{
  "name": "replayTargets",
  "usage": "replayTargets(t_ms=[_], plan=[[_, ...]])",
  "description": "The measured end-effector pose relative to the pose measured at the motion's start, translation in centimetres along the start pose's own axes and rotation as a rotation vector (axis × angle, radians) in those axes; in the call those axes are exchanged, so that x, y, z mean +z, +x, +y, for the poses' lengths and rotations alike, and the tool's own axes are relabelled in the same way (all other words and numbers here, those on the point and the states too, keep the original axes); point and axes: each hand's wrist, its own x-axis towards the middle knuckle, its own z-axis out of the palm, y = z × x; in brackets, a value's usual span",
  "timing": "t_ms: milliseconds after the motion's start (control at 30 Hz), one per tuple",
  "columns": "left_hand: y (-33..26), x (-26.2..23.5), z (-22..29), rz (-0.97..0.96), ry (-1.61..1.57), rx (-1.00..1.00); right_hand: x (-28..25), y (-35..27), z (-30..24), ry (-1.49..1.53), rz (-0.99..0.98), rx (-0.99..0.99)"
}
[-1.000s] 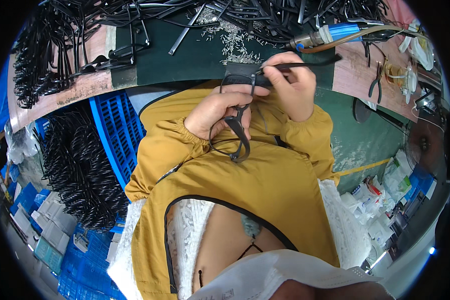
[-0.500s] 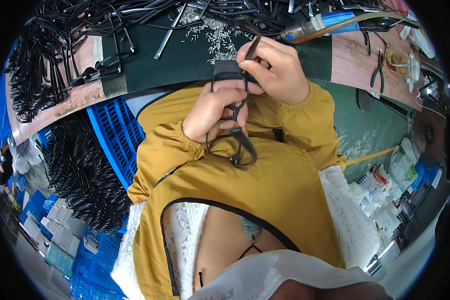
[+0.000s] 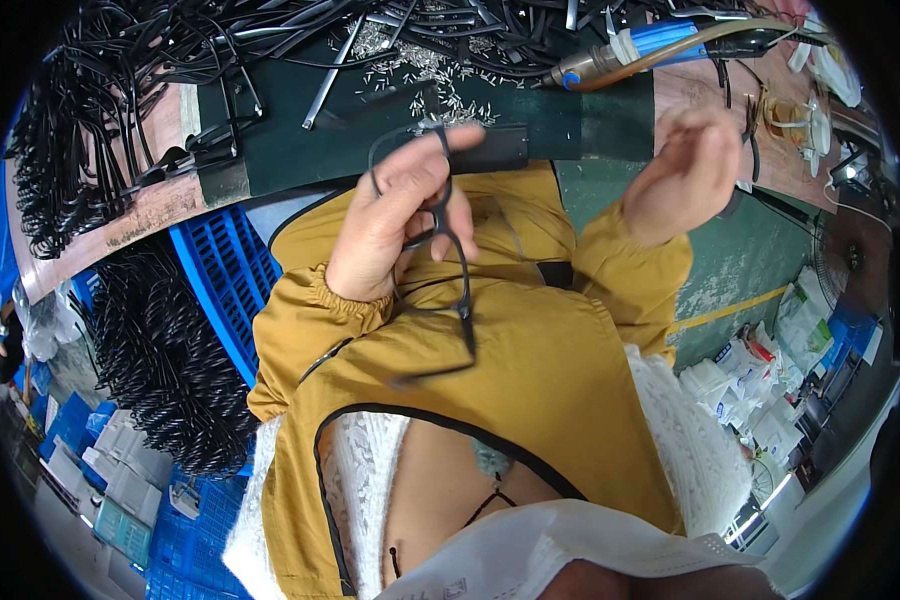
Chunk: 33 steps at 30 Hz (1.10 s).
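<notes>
Hands apart; black eyeglass frame [image 3: 440,222] in the left hand only.
Left hand [image 3: 395,215] has thumb and fingers clamped around the frame's middle, above the lap; gripping there probably leaves the ends accessible. Temples at both ends, blurred. Right hand [image 3: 682,180] is well off to its right, fingers curled but motion-blurred; can't make out whether it holds anything. Dark block [image 3: 500,148] at the table edge, just past the left fingertips, maybe a work rest. Beyond it, loose metal pins [image 3: 450,100], likely spread for easy picking. Powered driver [image 3: 660,45] beyond the right hand, nose toward the pins, presumably parked for that hand. Pliers [image 3: 755,150] just right of it. Piled black temple pieces [image 3: 300,40] beyond the left hand; blue basket [image 3: 232,270] left of it, below table level.
</notes>
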Motion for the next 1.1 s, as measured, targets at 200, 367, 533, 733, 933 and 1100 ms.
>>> replayTargets(t_ms=[200, 367, 533, 733, 933, 1100], plan=[[1.5, 1.1, 0.1, 0.013, 0.098, 0.131, 1.4, 4.9, 6.7, 0.281, 0.091, 0.090], [0.3, -1.0, -0.4, 0.043, -0.157, 0.099, 3.8, 4.9, 6.5, 1.025, -0.274, 0.521], [0.0, -0.6, -1.5, 0.088, -0.161, -0.068, 6.6, 3.8, 6.8, 0.888, -0.238, 0.450], [0.1, 1.8, -3.0, 0.172, -0.273, -0.398, 5.2, 3.3, 5.1, 0.939, -0.275, 0.425], [0.9, 1.1, -4.5, 0.086, -0.446, -0.407, 3.6, -1.6, 1.0, 0.783, -0.352, 0.504], [0.9, 0.6, -5.1, 0.049, -0.445, -0.375, 4.1, -2.0, 0.3, 0.812, -0.289, 0.529]])
